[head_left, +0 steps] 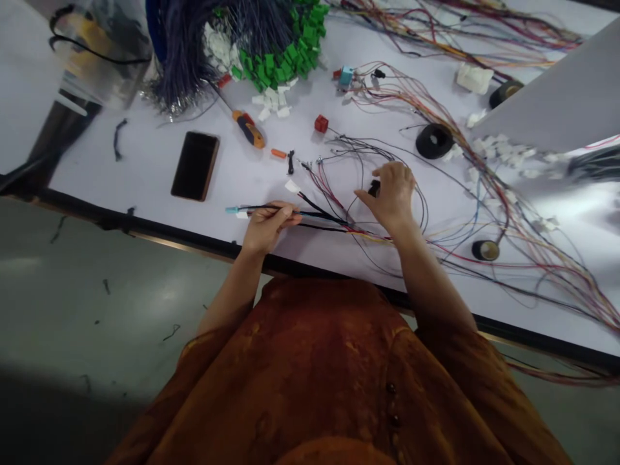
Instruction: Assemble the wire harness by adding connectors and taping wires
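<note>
My left hand (271, 225) is closed around black-wrapped wires (314, 217) of a harness, near the table's front edge. A light blue connector (232, 210) sticks out past its left side. To the right, the branches join red and yellow wires (368, 236). My right hand (394, 197) is over the wires with thumb and fingers apart. Partly hidden beside its thumb is a small black object (374, 188), whose kind I cannot make out. Loose thin wires (358, 145) with metal ends spread just behind this hand.
A phone (195, 166), a screwdriver (248, 129) and a red connector (321, 123) lie behind my left hand. Black tape rolls (434, 141) sit to the right among long wire bundles. Wires with green connectors (285, 61) are heaped at the back.
</note>
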A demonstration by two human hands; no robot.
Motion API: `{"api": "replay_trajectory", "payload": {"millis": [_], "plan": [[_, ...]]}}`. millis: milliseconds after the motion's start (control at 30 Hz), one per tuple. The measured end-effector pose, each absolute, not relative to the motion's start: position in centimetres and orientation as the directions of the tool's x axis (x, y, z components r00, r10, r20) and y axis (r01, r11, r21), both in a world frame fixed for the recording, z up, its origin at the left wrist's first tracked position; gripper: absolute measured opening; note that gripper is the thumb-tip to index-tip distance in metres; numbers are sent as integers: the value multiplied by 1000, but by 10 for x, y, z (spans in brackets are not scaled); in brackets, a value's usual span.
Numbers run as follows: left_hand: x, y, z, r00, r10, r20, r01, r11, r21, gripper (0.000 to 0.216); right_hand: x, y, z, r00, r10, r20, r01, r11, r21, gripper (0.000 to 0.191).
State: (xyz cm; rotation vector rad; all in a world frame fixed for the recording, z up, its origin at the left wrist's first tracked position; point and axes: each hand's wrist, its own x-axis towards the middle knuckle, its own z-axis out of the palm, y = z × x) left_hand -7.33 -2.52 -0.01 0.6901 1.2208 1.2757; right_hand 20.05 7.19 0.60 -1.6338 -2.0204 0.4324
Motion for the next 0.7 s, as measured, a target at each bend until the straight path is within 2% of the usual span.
{"api": "replay_trajectory", "payload": {"millis": [133, 233, 333, 400, 467, 533, 600, 700], "plan": [[-74, -23, -1, -233, 949, -210, -150, 178, 972, 31, 177, 32, 8, -400, 878, 262, 627, 470, -621, 21], [-71, -17, 8, -283, 953, -112, -11, 114, 993, 26, 171, 10, 3, -429, 865, 259, 556, 479, -679, 23], [-66, -5, 15, -252, 963, 92, 164, -51, 985, 20, 176, 1, -8, -478, 845, 241, 532, 497, -685, 30], [-64, 3, 12, -216, 951, 219, 302, -148, 942, 18, 177, -4, -16, -536, 813, 230, 509, 528, -680, 27], [-66, 10, 5, -194, 943, 271, 493, -145, 858, 22, 175, -8, -22, -563, 797, 217, 505, 540, -673, 25], [-71, 13, -3, -190, 954, 233, 702, -34, 712, 28, 172, -10, -26, -556, 810, 187, 533, 520, -667, 32], [-81, 13, -5, -182, 978, 106, 843, 99, 529, 37, 169, -11, -28, -544, 826, 149, 566, 492, -661, 40], [-100, 6, 12, -160, 981, -113, 952, 184, 244, 56, 169, -10, -27, -557, 822, 115, 594, 492, -637, 44]]}}
